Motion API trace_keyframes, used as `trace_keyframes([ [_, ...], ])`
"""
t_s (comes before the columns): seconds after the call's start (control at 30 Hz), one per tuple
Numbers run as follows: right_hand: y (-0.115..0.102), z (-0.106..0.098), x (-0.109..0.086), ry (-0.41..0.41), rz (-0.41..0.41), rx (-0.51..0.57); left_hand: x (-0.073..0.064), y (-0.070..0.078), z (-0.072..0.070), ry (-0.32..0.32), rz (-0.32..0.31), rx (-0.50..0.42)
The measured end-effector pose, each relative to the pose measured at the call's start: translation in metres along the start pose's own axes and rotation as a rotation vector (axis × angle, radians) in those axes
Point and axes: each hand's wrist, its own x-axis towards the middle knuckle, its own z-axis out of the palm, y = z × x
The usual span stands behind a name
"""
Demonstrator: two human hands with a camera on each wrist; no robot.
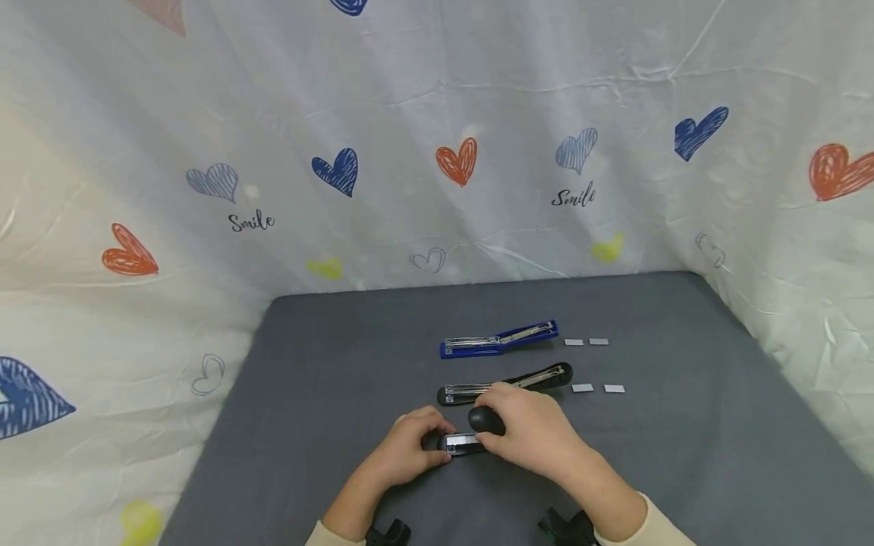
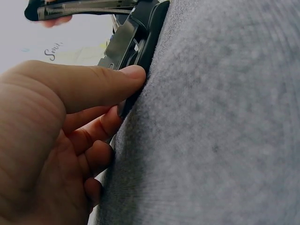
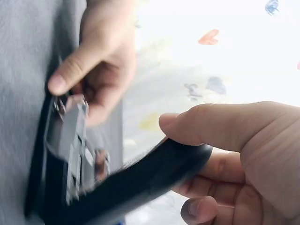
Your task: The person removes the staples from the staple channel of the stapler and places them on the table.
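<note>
My left hand (image 1: 412, 447) pinches the front end of a black stapler's base between thumb and fingers, low on the grey cloth. The stapler (image 1: 464, 444) is swung apart, its metal staple channel (image 3: 70, 145) bare. With my right hand (image 1: 532, 428) I grip the raised black top arm (image 3: 154, 173), thumb on one side and fingers on the other. In the left wrist view, the thumb (image 2: 103, 86) presses along the side of the base. Just behind my right hand lies another opened black stapler (image 1: 549, 376), partly hidden by that hand.
Farther back lies an opened blue stapler (image 1: 501, 339). To the right of these two staplers are small pale staple strips (image 1: 583, 387), in two pairs. Grey cloth covers the table (image 1: 328, 364), and a white curtain (image 1: 389, 227) with hearts hangs behind it.
</note>
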Motion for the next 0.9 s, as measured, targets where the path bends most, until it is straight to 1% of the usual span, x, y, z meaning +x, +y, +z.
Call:
trace_keyframes([
  [0.2,0.016,-0.022,-0.017,0.032,0.055,-0.064,0.001,0.0,0.001,-0.002,-0.005,0.024],
  [0.37,0.028,-0.031,-0.028,0.027,0.057,-0.093,-0.001,0.001,-0.001,-0.005,-0.012,0.028],
  [0.5,0.038,-0.037,-0.035,0.025,0.061,-0.115,-0.002,0.001,-0.003,0.002,-0.002,0.03],
  [0.6,0.044,-0.039,-0.042,0.022,0.076,-0.125,-0.002,0.001,-0.004,0.001,-0.006,0.028],
  [0.7,0.051,-0.038,-0.051,0.012,0.109,-0.136,-0.002,0.001,-0.004,-0.003,-0.017,0.024],
  [0.9,0.063,-0.031,-0.06,-0.053,0.178,-0.155,-0.002,0.001,-0.002,-0.008,-0.021,0.019],
])
